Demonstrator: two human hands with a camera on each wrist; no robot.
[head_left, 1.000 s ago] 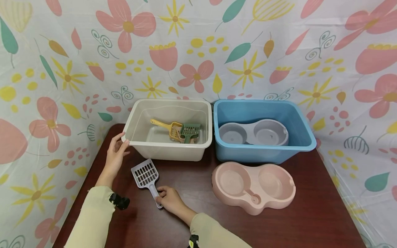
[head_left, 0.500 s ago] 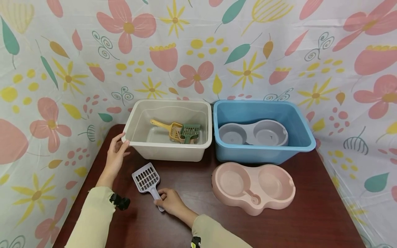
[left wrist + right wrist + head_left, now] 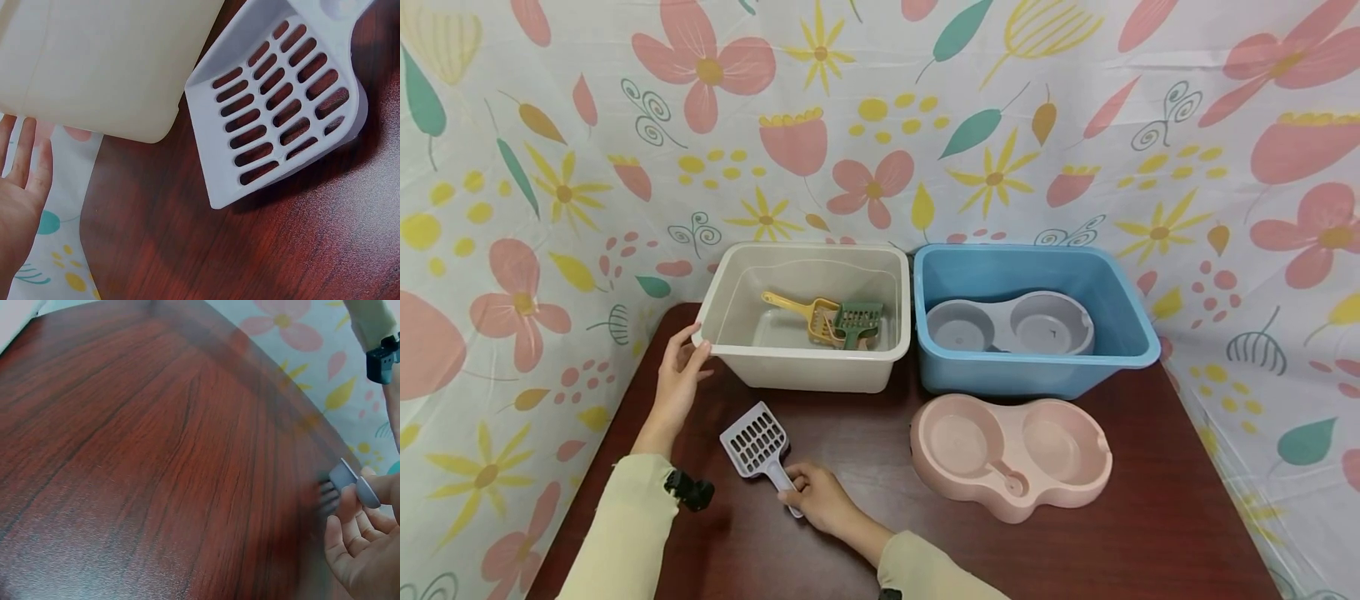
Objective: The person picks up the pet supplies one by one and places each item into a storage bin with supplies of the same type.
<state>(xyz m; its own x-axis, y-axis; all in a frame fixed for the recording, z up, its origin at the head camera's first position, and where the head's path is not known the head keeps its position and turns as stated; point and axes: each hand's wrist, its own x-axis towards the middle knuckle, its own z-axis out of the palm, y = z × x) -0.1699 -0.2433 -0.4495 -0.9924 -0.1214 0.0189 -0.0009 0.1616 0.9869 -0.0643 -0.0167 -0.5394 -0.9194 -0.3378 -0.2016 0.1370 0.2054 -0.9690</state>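
Note:
A pale lilac-grey litter scoop (image 3: 763,448) with a slotted head lies at a slant over the table, its head towards the upper left. My right hand (image 3: 826,500) pinches its handle; in the right wrist view the handle's end (image 3: 367,492) shows between thumb and fingers. With thumb and fingers at the front left corner of a beige litter box (image 3: 805,369), my left hand (image 3: 676,383) holds the rim. In the left wrist view those fingers (image 3: 24,147) reach the box's edge, and the scoop's slotted head fills the upper right.
Inside the beige box lie a yellow scoop (image 3: 786,303) and a green scoop (image 3: 859,317). To its right stands a blue litter box (image 3: 1030,372) with a grey double bowl (image 3: 996,321) in it. A pink double bowl (image 3: 1015,467) rests in front on the dark red table (image 3: 1150,533).
My right hand has drawn the scoop slightly down towards the front edge and to the right. The left hand keeps its place at the beige box's corner.

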